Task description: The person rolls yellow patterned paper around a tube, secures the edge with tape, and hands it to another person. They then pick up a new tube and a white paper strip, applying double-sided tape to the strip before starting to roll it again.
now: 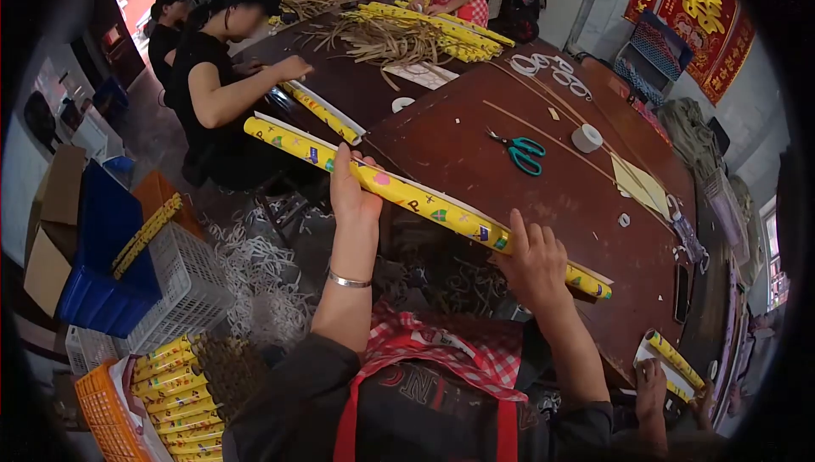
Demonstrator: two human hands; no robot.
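Note:
A long yellow patterned paper roll (424,199) stretches diagonally in front of me, with a pale edge along its upper side. My left hand (355,195) cradles it left of its middle, palm up, the thumb on the near side. Further right, my right hand (536,263) grips the roll nearer its lower right end, fingers over the top; the underside of this grip is hidden. Beyond the roll, teal-handled scissors (522,153) lie on the dark red table (424,148). A roll of white tape (587,138) stands to their right.
Co-workers (221,80) sit at left and stand at the back; another person's hands (652,390) hold a yellow roll at lower right. Brown strips (382,42) heap on the table. Blue bins (106,267), a white crate (178,280) and an orange basket (106,411) stand at left.

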